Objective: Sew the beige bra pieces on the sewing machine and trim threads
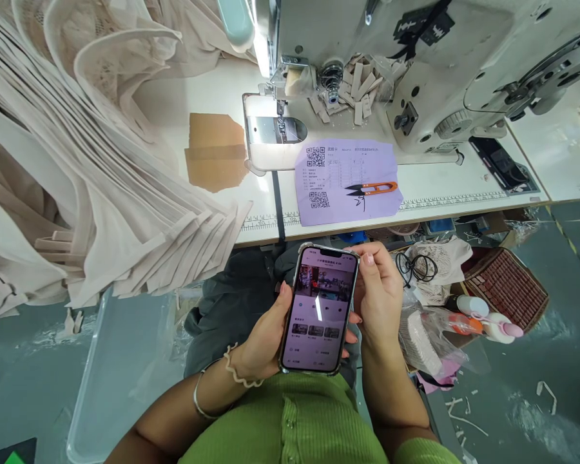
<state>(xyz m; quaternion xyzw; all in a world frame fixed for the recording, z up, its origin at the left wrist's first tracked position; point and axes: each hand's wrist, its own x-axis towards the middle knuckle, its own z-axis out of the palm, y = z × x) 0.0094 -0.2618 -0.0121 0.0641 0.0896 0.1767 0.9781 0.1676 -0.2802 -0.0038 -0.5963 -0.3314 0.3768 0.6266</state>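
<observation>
A smartphone (pixel 319 309) in a clear case lies in my left hand (pixel 265 335), screen lit and facing up. My left thumb rests along its left edge, and the fingertips come round to the right edge. My right hand (pixel 381 290) grips the upper right edge of the phone with thumb and forefinger, its other fingers curled and partly hidden. Beyond the phone, on the sewing table (pixel 415 187), is a purple printed card (pixel 338 209) with orange-handled thread snips (pixel 379 187) on top.
A sewing machine (pixel 348 38) stands at the back, with small pale pieces (pixel 362 84) heaped behind its needle. Brown card (pixel 216 151) lies left of the needle plate. Layered beige garments (pixel 125 212) hang over the left edge, above a clear plastic bin (pixel 125 367). A wicker basket (pixel 507 287) is at right.
</observation>
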